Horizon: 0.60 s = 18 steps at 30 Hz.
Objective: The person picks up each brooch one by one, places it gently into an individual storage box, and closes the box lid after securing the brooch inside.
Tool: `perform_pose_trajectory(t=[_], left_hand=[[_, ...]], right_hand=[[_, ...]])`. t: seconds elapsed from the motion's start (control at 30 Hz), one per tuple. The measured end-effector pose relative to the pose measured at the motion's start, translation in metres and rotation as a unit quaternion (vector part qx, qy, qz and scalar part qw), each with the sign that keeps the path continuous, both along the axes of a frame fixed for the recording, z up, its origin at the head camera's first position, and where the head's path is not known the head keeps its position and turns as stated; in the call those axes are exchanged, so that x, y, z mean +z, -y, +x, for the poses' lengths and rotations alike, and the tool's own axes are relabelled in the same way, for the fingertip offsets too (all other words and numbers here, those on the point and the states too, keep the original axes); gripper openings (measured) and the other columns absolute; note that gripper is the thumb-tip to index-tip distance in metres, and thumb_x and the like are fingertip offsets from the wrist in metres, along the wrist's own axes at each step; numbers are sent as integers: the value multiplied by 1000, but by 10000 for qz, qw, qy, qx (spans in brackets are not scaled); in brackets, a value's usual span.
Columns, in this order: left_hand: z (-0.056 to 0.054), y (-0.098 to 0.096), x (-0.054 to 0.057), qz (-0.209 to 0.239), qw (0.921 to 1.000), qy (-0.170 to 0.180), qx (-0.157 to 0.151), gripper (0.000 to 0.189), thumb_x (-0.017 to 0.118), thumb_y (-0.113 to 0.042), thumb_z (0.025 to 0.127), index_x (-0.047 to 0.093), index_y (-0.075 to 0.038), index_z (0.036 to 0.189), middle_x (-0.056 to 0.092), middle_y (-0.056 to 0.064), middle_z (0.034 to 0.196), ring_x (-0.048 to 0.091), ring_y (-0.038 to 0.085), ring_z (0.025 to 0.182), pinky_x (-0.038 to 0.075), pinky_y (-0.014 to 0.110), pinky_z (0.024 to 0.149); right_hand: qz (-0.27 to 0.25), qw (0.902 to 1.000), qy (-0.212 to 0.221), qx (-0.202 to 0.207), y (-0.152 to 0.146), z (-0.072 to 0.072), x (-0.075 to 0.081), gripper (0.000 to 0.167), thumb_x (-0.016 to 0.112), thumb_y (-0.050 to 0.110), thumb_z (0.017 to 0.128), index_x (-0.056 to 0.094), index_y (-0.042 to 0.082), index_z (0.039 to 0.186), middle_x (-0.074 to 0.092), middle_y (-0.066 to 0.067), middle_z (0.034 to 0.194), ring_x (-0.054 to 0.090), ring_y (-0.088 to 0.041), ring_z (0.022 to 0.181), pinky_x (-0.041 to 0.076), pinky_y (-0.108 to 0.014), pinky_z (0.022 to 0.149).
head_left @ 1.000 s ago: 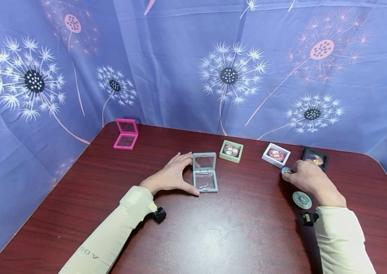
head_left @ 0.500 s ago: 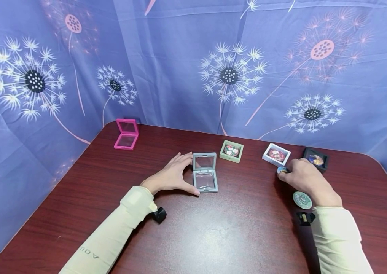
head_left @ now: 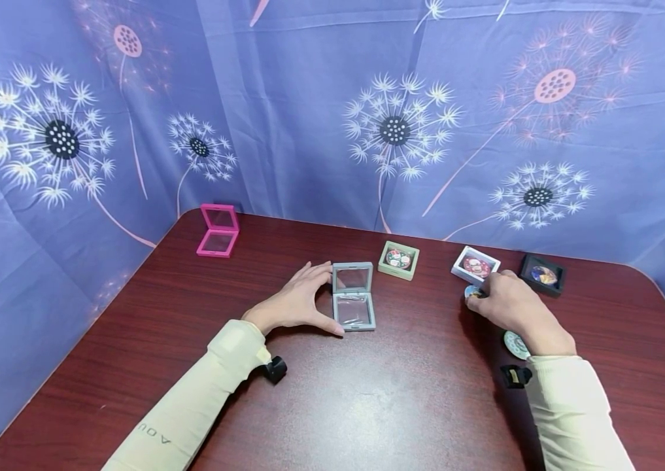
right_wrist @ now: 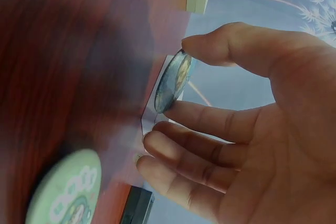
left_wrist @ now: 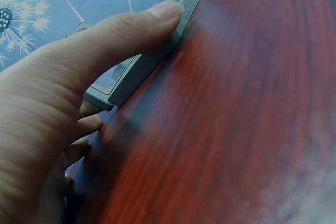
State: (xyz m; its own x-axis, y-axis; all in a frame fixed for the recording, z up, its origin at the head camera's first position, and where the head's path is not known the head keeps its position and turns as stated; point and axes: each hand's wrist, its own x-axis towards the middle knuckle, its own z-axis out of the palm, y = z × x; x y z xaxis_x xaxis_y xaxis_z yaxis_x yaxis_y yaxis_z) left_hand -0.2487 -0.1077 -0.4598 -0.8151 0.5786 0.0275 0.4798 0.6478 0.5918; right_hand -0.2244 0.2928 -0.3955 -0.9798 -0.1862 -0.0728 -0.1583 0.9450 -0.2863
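My left hand holds a grey-blue film display case that stands unfolded on the table, its lid tilted up behind. In the left wrist view, the thumb presses the front edge of the case, and the other fingers lie at its left side. Over at the right, my right hand pinches a small round blue badge by its rim. The right wrist view shows that badge on edge between thumb and index finger, above the tabletop. Under my right wrist lies a green round badge, partly hidden.
Along the back stand a green case, a white case and a black case, each with a round badge inside. A pink case sits unfolded at the far left. A patterned blue cloth hangs behind the table.
My right hand has carried the blue badge leftward, away from the black case, to in front of the white case. The left hand and grey-blue case have stayed put.
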Motion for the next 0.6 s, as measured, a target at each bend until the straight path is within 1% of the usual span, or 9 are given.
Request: perform_pose_trajectory(t=[0.13, 0.23, 0.4, 0.6], left_hand=[[0, -1, 0, 26, 10000, -13, -1, 86, 93, -66, 68, 63, -20, 134, 31, 11, 171, 16, 21, 162, -1, 41, 130], [0, -1, -1, 32, 10000, -31, 1, 86, 93, -67, 68, 63, -20, 134, 31, 11, 171, 16, 21, 161, -1, 41, 130], [-1, 0, -2, 67, 10000, -61, -18, 86, 92, -68, 68, 63, -19, 133, 33, 11, 171, 16, 20, 161, -1, 42, 130], [-1, 0, -2, 66, 9999, -93, -17, 86, 92, -67, 67, 63, -20, 133, 34, 10, 170, 17, 19, 161, 0, 39, 130]], right_hand=[[-5, 9999, 103, -10, 6, 0, 0, 38, 71, 25, 93, 50, 8, 67, 48, -15, 80, 50, -32, 76, 45, -49, 70], [-12, 9999, 138, 8, 9, 0, 0, 36, 70, 26, 94, 51, 7, 70, 47, -15, 81, 49, -32, 78, 45, -49, 71], [-26, 10000, 52, 36, 16, 2, 0, 33, 70, 25, 93, 54, 2, 76, 49, -16, 82, 51, -34, 79, 47, -53, 72], [-78, 9998, -48, 167, 28, 2, 0, 32, 70, 23, 93, 54, -2, 82, 52, -19, 85, 54, -35, 79, 50, -55, 76]])
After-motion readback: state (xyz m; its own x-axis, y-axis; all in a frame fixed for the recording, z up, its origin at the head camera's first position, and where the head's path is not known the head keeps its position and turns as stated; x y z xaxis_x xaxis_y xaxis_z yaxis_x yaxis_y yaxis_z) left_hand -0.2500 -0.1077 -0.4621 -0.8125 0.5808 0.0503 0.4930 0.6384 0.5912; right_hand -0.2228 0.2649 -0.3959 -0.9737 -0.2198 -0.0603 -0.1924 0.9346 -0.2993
